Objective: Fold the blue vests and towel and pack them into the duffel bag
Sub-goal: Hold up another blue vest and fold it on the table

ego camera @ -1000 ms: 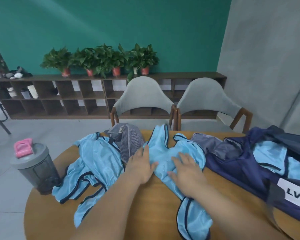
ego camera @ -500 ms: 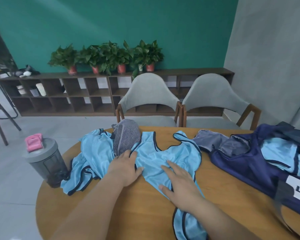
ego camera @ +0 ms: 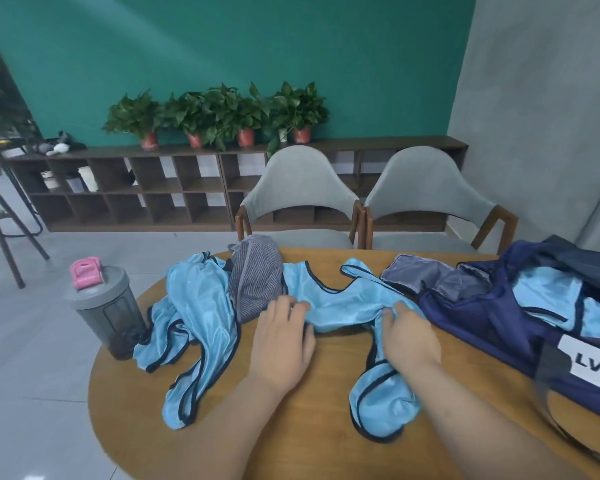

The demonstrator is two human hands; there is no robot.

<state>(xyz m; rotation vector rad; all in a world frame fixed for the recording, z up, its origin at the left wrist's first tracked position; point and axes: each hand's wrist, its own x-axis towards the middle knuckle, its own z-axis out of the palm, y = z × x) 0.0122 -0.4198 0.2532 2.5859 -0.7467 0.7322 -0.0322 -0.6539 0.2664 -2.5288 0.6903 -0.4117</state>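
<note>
Two hands meet the middle vest (ego camera: 340,306) on the desk (ego camera: 326,427): left hand (ego camera: 281,336) flat on it, right hand (ego camera: 409,337) pinching its side. I judge the slick cloth may bunch, or tug the touching towel (ego camera: 255,282) off the far edge.

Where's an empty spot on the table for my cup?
Bare wood lies between the left hand and right hand, below the spread light blue vest, and along the near-left edge of the round wooden table. Crowded: the crumpled blue vest and grey striped towel at left, the navy duffel bag at right.
</note>
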